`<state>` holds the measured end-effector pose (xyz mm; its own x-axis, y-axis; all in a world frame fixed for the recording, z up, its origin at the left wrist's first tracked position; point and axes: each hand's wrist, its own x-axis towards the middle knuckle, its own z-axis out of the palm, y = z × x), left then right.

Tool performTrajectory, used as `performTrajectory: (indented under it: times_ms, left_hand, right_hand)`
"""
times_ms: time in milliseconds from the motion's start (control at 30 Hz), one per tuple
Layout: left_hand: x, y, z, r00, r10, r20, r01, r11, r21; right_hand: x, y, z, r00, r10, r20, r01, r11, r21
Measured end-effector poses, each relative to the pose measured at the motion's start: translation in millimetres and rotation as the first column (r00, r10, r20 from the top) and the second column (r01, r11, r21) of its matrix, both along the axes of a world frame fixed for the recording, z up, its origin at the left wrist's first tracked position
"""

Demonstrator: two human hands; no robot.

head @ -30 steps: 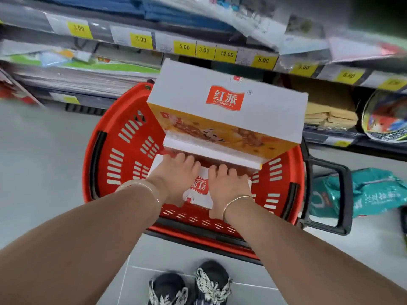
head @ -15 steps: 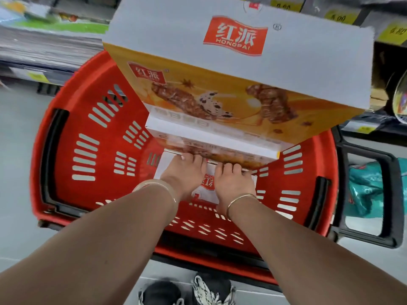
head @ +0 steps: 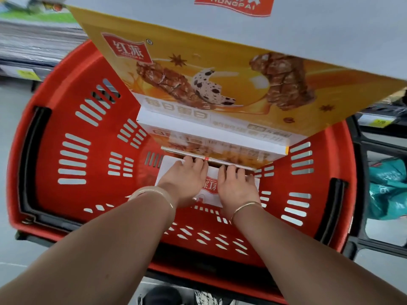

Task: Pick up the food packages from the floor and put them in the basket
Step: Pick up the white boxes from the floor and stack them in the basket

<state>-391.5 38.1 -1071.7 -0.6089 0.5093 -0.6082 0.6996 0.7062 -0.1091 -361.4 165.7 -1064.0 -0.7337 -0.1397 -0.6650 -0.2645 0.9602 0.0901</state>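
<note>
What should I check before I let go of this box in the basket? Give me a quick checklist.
1. Box over the basket: ok, the big box sits inside the red basket walls.
2. Grip: ok, left hand and right hand both hold its lower edge.
3. Landing spot: not ok, a white box already lies flat on the bottom under the hands.
4. Fingers free to withdraw: cannot tell, the fingertips are hidden under the edge.
5. Big box fully resting: cannot tell, its far end is out of view.
6. Packages left: not ok, a teal bag lies on the floor outside.
</note>
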Motion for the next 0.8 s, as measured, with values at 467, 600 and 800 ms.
performTrajectory:
  times_ms: [467,600,800]
  left_hand:
    - [0,14,140,0.992,-0.099,0.078,0.102,0.994,-0.048]
    - [8,52,195,0.971,-0.216,0.107,0.224,0.972,-0.07]
    - [27,145,250,0.945,-0.314,0.086,0.318,0.947,-0.034]
  right_hand:
    - [7,26,137,0.994,-0.105,0.029,0.105,0.994,-0.017]
    - [17,59,197,0.983,-0.183,-0.001,0.183,0.979,-0.093]
    - [47,151,260,0.954,-0.289,-0.081,0.281,0.955,-0.095]
